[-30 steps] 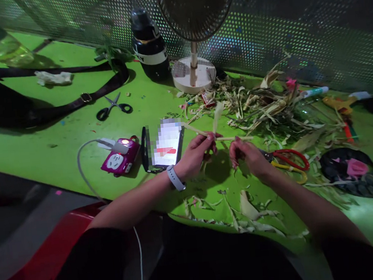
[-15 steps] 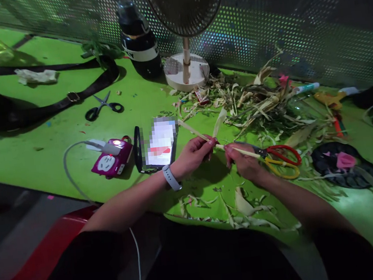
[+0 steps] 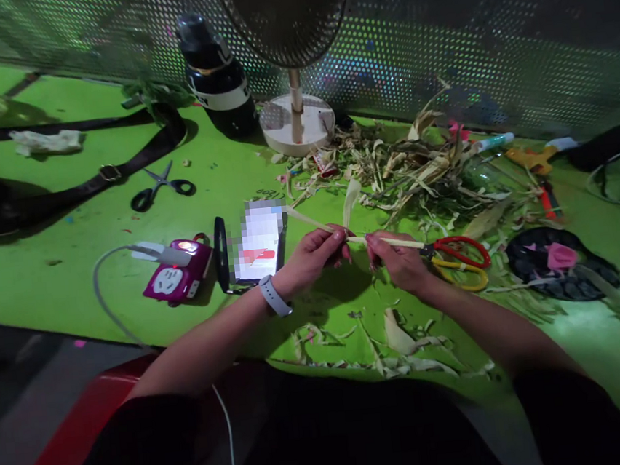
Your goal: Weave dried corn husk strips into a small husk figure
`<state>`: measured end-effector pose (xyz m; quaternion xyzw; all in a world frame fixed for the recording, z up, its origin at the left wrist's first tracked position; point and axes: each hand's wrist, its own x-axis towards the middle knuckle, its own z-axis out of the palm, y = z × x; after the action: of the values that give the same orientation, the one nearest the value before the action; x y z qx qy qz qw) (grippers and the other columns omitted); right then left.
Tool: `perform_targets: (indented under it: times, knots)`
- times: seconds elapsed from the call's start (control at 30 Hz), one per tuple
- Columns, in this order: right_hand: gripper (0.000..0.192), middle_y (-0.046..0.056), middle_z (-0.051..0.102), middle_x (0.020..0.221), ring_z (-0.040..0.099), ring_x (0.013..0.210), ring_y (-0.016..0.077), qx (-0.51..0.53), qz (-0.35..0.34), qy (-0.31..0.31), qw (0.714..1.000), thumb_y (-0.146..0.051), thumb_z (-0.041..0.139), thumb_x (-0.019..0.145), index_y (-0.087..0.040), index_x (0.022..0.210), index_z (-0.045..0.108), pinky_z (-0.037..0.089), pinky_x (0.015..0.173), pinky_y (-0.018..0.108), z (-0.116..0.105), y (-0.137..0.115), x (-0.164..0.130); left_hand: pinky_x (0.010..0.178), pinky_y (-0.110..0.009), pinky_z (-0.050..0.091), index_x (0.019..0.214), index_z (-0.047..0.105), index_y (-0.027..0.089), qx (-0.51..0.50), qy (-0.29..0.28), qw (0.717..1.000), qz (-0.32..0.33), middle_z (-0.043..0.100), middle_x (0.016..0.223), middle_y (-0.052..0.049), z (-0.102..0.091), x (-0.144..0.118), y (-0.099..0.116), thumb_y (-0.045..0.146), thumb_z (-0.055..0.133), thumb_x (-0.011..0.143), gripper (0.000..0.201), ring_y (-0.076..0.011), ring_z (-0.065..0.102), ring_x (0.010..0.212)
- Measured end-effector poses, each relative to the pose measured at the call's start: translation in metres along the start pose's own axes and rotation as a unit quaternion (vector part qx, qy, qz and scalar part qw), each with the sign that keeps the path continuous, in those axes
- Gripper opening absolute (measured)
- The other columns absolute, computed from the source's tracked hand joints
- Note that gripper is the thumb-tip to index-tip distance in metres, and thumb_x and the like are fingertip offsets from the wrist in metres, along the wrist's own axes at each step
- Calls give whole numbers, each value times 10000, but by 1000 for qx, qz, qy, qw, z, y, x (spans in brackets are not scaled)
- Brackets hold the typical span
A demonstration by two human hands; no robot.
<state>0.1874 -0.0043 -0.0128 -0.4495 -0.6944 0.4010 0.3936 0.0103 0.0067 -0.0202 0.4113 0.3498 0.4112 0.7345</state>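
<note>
My left hand [image 3: 320,253] pinches a pale strip of dried husk [image 3: 351,201], whose ends fan out above the fingers and toward the phone. My right hand [image 3: 397,259] is closed on the same strip a little to the right, and its tail runs over the back of that hand. A short length of strip spans the gap between both hands. Beside my right hand lie scissors with red and yellow handles [image 3: 461,251], their blades partly hidden by the hand. A lit phone [image 3: 259,241] stands in a black case left of my left hand.
A heap of dry husks [image 3: 424,166] covers the back right of the green table [image 3: 97,246]. Behind it stand a fan [image 3: 298,124] and a black bottle [image 3: 223,98]. Small black scissors [image 3: 163,187], a purple power adapter [image 3: 179,274] and a black dish [image 3: 546,294] lie around. Scraps litter the front edge.
The whole scene has shifted slightly left as my view turned. Both hands keep their hold on the husk strip, and my right hand's end of it lies flatter.
</note>
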Motion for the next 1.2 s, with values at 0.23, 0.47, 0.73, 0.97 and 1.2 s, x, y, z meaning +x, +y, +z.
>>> perform_targets:
  times: [0.23,0.47,0.73,0.97,1.2]
  knots:
    - [411,-13,471,539,430,503,110,-133,-142,-16,981,-372,357,952,-209,591,465,337,533,267,0,1,-1,468,-146,358,761,612,129,-70,63,996,-9,585,567,35,5,-1,1,406,720,719,300,-31,470,485]
    - [438,-13,493,522,491,495,125,101,55,8,993,-517,475,867,-203,563,513,400,520,270,-10,7,8,462,-163,350,815,617,141,-69,21,997,-30,612,588,20,0,3,0,412,755,672,336,-53,513,505]
    - [687,-42,357,401,324,337,85,284,224,-120,925,-839,307,721,-207,499,459,274,367,249,-19,5,20,390,-172,209,735,591,134,22,-75,993,-83,469,448,65,5,-7,0,500,641,759,370,-23,346,383]
    - [566,-65,337,336,294,303,58,179,193,-18,965,-634,542,778,-201,438,411,220,340,231,7,4,9,396,-160,290,714,533,153,95,-125,981,-110,487,441,73,7,-12,5,479,590,806,343,-29,386,366]
    - [616,-19,503,428,470,384,83,221,227,-87,945,-726,425,786,-175,534,538,373,412,214,-13,10,17,422,-167,301,768,572,145,83,-69,992,-66,518,513,48,0,-6,4,506,571,813,364,-37,419,426]
